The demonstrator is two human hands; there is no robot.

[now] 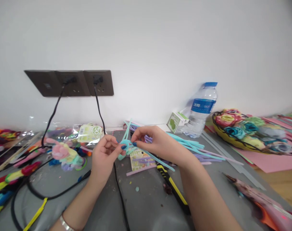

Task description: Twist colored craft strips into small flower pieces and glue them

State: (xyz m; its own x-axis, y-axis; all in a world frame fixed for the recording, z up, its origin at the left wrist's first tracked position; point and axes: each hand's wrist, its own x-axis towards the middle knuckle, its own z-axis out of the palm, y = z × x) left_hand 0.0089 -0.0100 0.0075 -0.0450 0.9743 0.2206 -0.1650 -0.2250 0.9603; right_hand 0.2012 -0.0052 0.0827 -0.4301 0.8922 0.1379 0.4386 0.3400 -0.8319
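Head view: left hand (104, 156) and right hand (157, 142) clamp fingers on turquoise stems (126, 143), apparently bending them (next bend likely needs steadiness).

Site: craft workspace, 1 grey tabletop (146, 205) against a white wall (146, 48). Evidence: fuzzy craft stems (196, 146), pink glue gun (261, 199), flowers (229, 119) in a basket (221, 140), pink paper (268, 163).

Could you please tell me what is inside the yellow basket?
In the basket are flowers, among them reddish, teal, pale green and yellow ones. They cover its bottom, so anything beneath them cannot be seen.
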